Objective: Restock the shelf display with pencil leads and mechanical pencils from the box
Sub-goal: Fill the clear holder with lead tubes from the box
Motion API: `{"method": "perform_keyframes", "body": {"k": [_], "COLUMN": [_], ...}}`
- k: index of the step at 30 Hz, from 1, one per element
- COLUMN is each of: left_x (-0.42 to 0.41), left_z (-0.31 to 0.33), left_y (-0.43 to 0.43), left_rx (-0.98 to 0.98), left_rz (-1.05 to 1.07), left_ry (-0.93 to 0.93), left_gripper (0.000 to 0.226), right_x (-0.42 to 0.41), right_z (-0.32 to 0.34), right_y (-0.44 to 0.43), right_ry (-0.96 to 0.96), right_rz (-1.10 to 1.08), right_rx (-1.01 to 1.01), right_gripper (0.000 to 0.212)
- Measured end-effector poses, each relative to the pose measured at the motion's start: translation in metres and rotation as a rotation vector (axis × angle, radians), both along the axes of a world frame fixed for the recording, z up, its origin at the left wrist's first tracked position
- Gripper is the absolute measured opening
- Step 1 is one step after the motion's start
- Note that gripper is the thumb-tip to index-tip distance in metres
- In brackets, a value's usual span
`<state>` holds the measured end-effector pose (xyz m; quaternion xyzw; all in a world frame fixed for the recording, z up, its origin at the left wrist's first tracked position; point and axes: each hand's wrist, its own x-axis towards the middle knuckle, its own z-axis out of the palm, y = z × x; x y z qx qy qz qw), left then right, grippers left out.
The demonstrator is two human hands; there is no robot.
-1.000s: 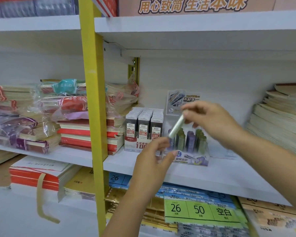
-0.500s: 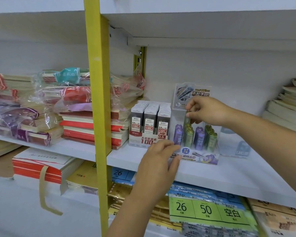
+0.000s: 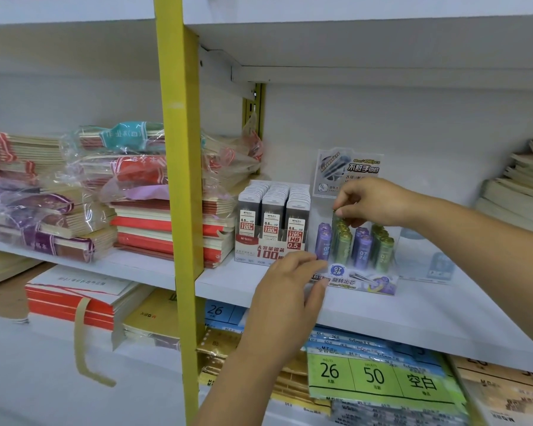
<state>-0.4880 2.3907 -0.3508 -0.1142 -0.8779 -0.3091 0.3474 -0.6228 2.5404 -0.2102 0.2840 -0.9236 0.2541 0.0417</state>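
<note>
On the white shelf (image 3: 382, 315) stands a clear display stand (image 3: 356, 279) holding purple and green lead tubes (image 3: 363, 250) in rows. My right hand (image 3: 373, 202) pinches the top of a green lead tube (image 3: 336, 221) at the back of the second row, upright in the stand. My left hand (image 3: 290, 290), fingers straight, touches the stand's front left corner. Left of the stand sits a display box of grey 0.5 HB lead cases (image 3: 273, 222). The supply box is out of view.
A yellow shelf post (image 3: 182, 210) rises left of the lead cases. Wrapped notebook stacks (image 3: 74, 195) fill the left bay, and paper stacks (image 3: 517, 192) lie at far right. Loose-leaf refill packs (image 3: 379, 376) sit on the shelf below. An empty clear stand (image 3: 425, 259) stands right of the tubes.
My right hand carried the tube from mid-air down into the stand's back row. My left hand moved from below the tube to the stand's front corner.
</note>
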Motion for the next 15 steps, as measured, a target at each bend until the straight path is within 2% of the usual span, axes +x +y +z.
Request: {"method": "perform_keyframes", "body": {"k": [5,7,11,13,15], "left_x": [0.001,0.004,0.029,0.045,0.062], "left_z": [0.001,0.0,-0.008,-0.022,-0.043], "left_y": [-0.001,-0.001,0.003,0.006,0.009], "left_rx": [-0.007,0.005,0.066,0.03,-0.026], "left_rz": [-0.012,-0.035,0.0,0.015,-0.025], "left_ry": [-0.019,-0.026,0.085,0.185,0.151], "left_gripper": [0.033,0.035,0.031,0.025,0.023], "right_x": [0.002,0.011,0.062,0.1,0.137], "right_z": [0.0,0.002,-0.002,-0.018,-0.047], "right_y": [0.002,0.004,0.019,0.034,0.052], "right_ry": [0.003,0.075,0.337,0.355,0.298], "right_rz": [-0.039,-0.039,-0.005,0.094,0.194], "right_rx": [0.114,0.08,-0.345,-0.501,-0.549], "right_gripper": [0.009,0.012,0.02,0.019,0.018]}}
